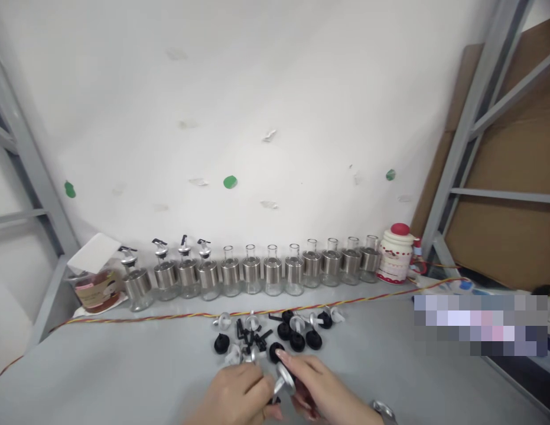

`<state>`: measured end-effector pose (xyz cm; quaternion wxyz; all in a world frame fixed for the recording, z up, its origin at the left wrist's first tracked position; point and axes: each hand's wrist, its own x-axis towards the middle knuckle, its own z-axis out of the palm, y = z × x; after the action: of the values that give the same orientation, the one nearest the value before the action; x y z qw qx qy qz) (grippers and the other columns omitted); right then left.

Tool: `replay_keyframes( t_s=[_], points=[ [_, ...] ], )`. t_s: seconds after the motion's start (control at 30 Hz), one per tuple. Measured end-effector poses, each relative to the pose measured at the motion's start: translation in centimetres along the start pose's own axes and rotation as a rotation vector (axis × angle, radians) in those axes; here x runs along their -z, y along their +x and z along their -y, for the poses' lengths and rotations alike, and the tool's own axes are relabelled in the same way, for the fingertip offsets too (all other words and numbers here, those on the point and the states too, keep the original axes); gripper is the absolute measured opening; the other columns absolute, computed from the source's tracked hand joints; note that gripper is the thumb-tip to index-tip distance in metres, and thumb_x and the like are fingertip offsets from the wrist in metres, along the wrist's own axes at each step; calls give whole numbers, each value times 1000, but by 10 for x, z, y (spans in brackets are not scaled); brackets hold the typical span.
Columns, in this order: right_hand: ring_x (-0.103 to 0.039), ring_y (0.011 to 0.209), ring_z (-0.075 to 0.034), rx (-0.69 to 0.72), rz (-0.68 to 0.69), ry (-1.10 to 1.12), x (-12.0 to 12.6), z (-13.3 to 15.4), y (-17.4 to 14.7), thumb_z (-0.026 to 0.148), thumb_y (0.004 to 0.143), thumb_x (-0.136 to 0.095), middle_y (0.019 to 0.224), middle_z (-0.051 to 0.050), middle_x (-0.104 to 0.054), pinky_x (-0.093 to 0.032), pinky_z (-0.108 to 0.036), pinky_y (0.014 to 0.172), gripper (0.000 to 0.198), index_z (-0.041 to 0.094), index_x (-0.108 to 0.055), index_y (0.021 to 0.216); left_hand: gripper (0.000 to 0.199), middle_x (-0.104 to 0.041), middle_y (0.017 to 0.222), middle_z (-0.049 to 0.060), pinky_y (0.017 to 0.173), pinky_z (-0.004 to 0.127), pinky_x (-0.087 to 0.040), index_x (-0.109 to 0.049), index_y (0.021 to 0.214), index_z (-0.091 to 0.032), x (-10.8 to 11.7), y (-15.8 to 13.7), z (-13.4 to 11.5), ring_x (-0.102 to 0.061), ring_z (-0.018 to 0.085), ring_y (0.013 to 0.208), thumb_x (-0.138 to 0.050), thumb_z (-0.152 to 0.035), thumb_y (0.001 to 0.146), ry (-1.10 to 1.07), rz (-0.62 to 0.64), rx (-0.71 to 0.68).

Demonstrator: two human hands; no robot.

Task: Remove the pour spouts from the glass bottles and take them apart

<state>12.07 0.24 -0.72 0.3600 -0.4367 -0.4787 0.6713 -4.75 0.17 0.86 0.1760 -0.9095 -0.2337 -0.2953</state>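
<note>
In my right hand (316, 381) is a silver bottle pourer (285, 379), gripped between thumb and fingers with its narrow spout pointing down toward my left hand. My left hand (239, 392) is closed at the spout, and a small black plastic piece (275, 401) shows under its fingertips; most of that piece is hidden. Just beyond my hands lie loose parts: black stoppers (296, 342), silver and clear pourer tops (297, 323) and a heap of small black levers (256, 338). One black stopper (276, 352) lies right by my right fingertips.
Along the wall stands a row of glass bottles with steel sleeves (272, 271); several at the left carry pourers (204, 248). A tub (97, 292) stands at the left end, a red-lidded jar (396, 257) at the right. A twisted red-yellow wire (168, 317) crosses the grey table (101, 366).
</note>
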Motion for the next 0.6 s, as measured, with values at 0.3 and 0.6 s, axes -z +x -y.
replay_keyframes(
  t_s=[0.3, 0.6],
  points=[
    [-26, 28, -5, -156, -96, -6, -4, 1, -4, 64, 64, -48, 30, 12, -24, -16, -18, 31, 48, 22, -32, 49, 33, -60, 54, 0, 40, 23, -42, -50, 77, -19, 10, 2, -3, -57, 15, 44, -34, -48, 83, -20, -21, 86],
    [-27, 23, -4, -162, -30, 21, -2, 4, -4, 64, 68, -45, 27, 11, -22, -12, -18, 27, 56, 20, -28, 39, 35, -61, 51, 0, 38, 24, -43, -49, 73, -19, 6, 4, -6, -58, 15, 42, -33, -47, 84, 71, -42, 110]
  ],
)
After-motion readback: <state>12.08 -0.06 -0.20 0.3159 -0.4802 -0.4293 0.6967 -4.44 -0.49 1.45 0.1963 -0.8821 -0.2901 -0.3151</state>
